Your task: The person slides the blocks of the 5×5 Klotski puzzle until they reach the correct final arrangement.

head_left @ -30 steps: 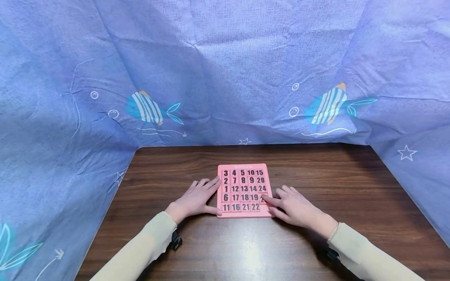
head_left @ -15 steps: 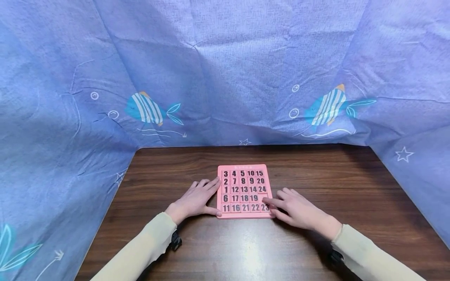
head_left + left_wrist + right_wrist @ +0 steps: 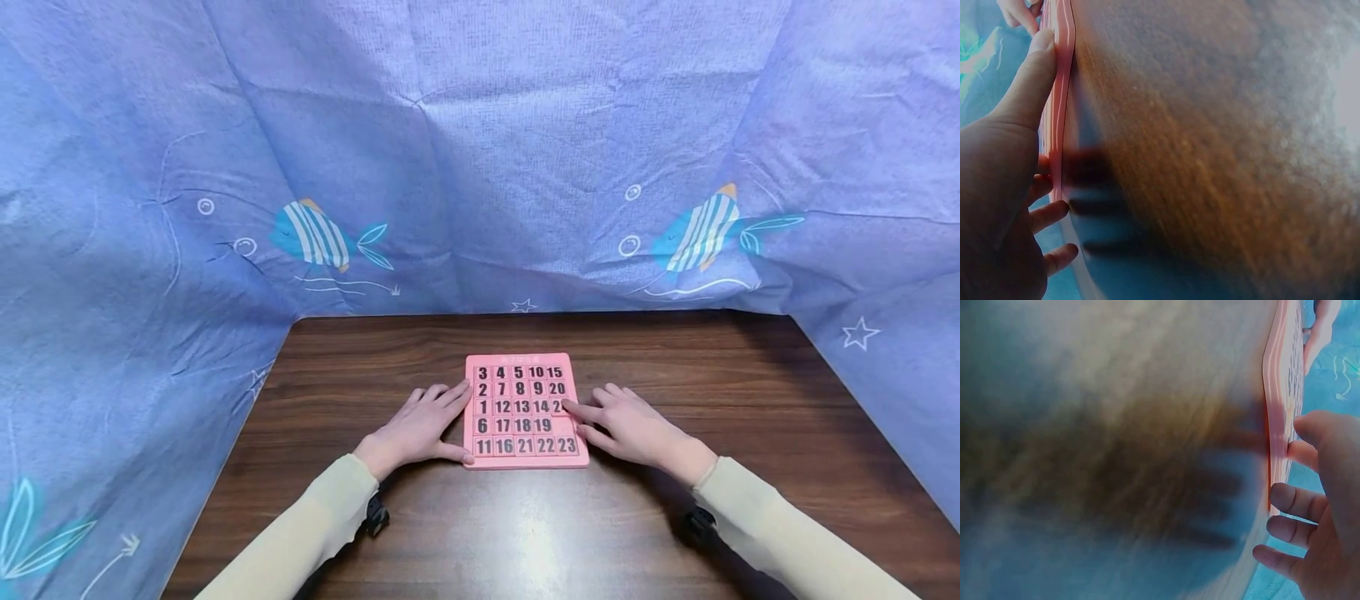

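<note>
A pink number slide puzzle (image 3: 525,462) lies flat on the table. My left hand (image 3: 415,427) rests along its left side, thumb at the lower left corner and spread fingertips at the upper left edge. From the right, my right hand (image 3: 633,427) reaches over the frame. Its index fingertip touches the 24 tile (image 3: 557,407), partly covering the number, while the thumb lies at the right edge. Just below that tile is a bare slot (image 3: 562,426), with the 23 tile (image 3: 566,446) in the bottom right corner. Both wrist views show the puzzle's pink side edge (image 3: 1276,394) beside the fingers.
The dark wood-grain table (image 3: 360,358) extends around the puzzle on all sides. A blue cloth (image 3: 510,167) printed with fish hangs behind and along both sides of it. Black wrist straps (image 3: 377,515) show under the pale sleeves.
The 23 tile has slid down from the fourth row into the bottom right corner. My right hand has shifted up, its index fingertip now on the 24 tile. My left hand has stayed put.
</note>
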Demonstrator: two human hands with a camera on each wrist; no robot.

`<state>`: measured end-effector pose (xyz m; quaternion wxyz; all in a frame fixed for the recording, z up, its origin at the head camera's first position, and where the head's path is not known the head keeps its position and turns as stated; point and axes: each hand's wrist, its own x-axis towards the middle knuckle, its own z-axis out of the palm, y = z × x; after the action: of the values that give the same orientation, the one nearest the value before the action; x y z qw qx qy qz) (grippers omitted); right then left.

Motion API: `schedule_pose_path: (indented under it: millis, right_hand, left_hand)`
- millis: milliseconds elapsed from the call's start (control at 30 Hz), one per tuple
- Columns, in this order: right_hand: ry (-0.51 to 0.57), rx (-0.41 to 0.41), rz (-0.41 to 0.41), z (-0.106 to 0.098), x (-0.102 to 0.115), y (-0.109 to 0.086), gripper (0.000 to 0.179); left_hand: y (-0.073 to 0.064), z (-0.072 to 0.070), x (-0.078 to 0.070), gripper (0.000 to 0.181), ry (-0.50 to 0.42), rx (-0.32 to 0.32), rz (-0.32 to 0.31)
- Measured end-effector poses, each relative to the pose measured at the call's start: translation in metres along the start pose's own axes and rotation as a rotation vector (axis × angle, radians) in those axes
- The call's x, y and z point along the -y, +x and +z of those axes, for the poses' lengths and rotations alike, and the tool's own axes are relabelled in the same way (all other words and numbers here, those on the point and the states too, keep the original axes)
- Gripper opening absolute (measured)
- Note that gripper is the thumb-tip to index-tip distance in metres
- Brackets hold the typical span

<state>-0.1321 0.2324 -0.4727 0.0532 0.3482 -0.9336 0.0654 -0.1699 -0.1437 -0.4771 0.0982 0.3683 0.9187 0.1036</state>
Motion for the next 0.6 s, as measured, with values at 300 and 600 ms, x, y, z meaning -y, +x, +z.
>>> schedule_pose_path:
  millis: [300,600]
  right_hand:
    - [0.005,-0.052,-0.078,-0.001,0.012,-0.013,0.039]
    - [0.046,-0.036,-0.002,-0.003,0.005,-0.003,0.039]
  left_hand:
    - [0.001,0.0,0.0,0.109,-0.006,0.008,0.0]
    - [-0.001,-0.001,-0.001,0.109,-0.007,0.011,0.004]
